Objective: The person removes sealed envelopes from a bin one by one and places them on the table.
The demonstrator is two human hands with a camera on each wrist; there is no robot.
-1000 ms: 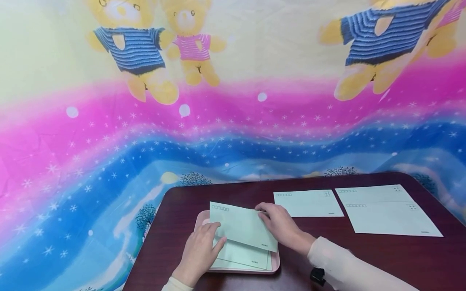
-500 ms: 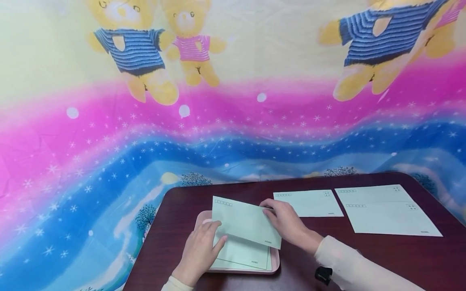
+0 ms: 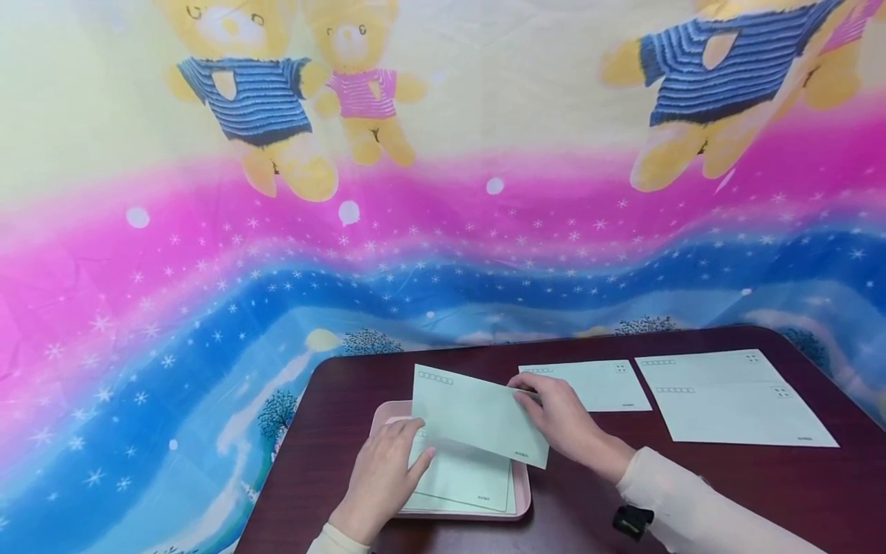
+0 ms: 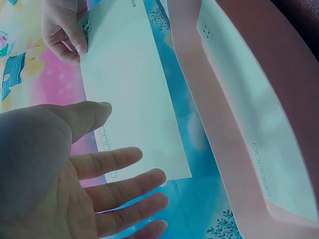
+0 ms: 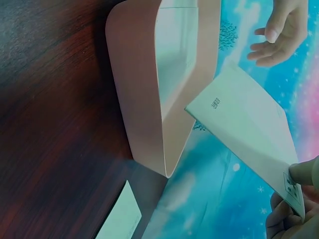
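My right hand (image 3: pixel 564 423) pinches a pale green envelope (image 3: pixel 481 415) by its upper right corner. In the right wrist view, the thumb lies over the stamp box of that envelope (image 5: pixel 244 124). The envelope hangs tilted above a pink tray (image 3: pixel 524 504). More envelopes (image 3: pixel 464 481) lie stacked inside the tray. My left hand (image 3: pixel 384 469) is over the tray's left side, beside the raised envelope. Seen from the left wrist, the fingers of my left hand (image 4: pixel 84 169) are spread and loose, holding nothing.
On the dark red table (image 3: pixel 588 492), one envelope (image 3: pixel 588 388) lies flat behind my right hand. Farther right are two overlapping envelopes (image 3: pixel 744 419). A printed bear curtain (image 3: pixel 443 215) hangs behind the table.
My right hand has drawn the envelope up and to the right, away from the stack in the tray. My left hand has barely moved.
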